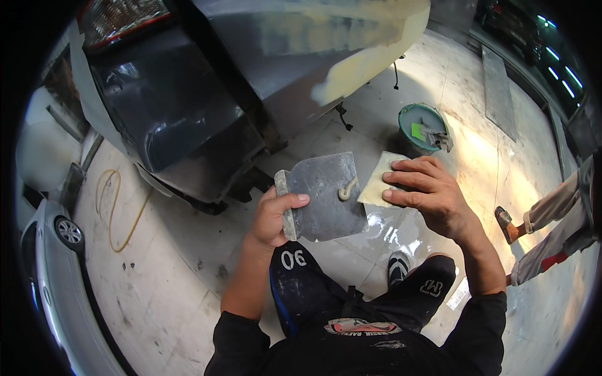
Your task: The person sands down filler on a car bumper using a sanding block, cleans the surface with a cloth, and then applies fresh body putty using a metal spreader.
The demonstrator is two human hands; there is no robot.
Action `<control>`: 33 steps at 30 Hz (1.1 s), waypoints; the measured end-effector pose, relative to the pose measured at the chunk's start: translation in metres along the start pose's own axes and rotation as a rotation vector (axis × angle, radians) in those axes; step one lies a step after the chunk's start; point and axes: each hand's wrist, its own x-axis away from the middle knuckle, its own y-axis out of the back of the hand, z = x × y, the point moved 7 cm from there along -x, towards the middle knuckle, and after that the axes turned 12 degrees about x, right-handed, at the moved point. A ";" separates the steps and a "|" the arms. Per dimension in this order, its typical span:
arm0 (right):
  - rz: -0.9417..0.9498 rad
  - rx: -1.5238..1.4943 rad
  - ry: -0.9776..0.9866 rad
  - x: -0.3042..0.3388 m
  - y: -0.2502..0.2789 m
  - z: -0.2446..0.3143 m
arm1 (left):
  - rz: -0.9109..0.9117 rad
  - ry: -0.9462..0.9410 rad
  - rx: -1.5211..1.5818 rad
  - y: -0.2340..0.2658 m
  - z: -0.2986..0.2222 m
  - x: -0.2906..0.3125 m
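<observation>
My left hand (274, 216) grips the left edge of a flat grey mixing board (323, 210), thumb on top. A small curl of pale putty (347, 188) lies near the board's right side. In my right hand (429, 191) is a cream-coloured flat putty spreader (376, 183), fingers laid across its face. The spreader's lower left corner is at the board's right edge, close to the putty; whether they touch I cannot tell.
Ahead is a car body (276, 81) with yellowish filler patches and a dark corner panel (182, 113). A green bucket (402, 116) of liquid stands beyond my right hand. A yellow hose (113, 232) lies left, near a silver car (63, 282). Another person's legs (552, 207) are at the right.
</observation>
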 end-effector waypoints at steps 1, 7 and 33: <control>0.024 0.033 0.062 -0.005 0.002 0.006 | 0.011 0.023 -0.005 0.001 0.000 0.000; 0.140 0.052 0.127 -0.022 -0.003 0.019 | 0.024 0.082 -0.060 0.012 -0.002 -0.001; 0.029 -1.155 -0.363 0.030 -0.082 0.021 | -0.164 -0.505 -0.236 0.009 -0.046 0.022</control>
